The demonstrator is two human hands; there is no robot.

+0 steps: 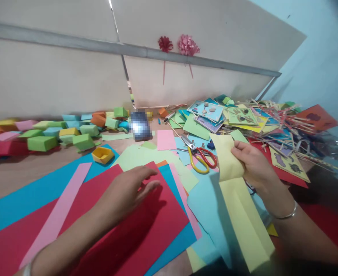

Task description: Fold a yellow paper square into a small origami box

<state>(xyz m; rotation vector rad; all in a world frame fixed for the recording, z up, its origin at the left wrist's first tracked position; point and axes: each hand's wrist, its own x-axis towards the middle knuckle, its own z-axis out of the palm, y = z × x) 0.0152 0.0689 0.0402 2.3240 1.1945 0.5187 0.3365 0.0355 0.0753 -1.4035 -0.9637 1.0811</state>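
Note:
My right hand (pixel 252 163) pinches a long pale yellow paper strip (pixel 240 203) near its upper end. The strip is creased across and hangs down toward me. My left hand (pixel 132 188) hovers over a large red paper sheet (pixel 163 207), its fingers bent and apart with nothing between them. Under the red sheet lies a blue sheet (pixel 170 255). A narrow pink strip (pixel 58 214) crosses both on the left. Scissors (pixel 200 155) with one yellow and one red handle rest among paper pieces, left of the held strip.
Folded paper boxes (pixel 42 142) in many colours line the back left. A small yellow open paper box (pixel 103 155) sits on the blue sheet. At the back right are piled cards (pixel 207 109) and thin sticks (pixel 298 151). Two paper flowers (pixel 187 45) hang on a bar behind.

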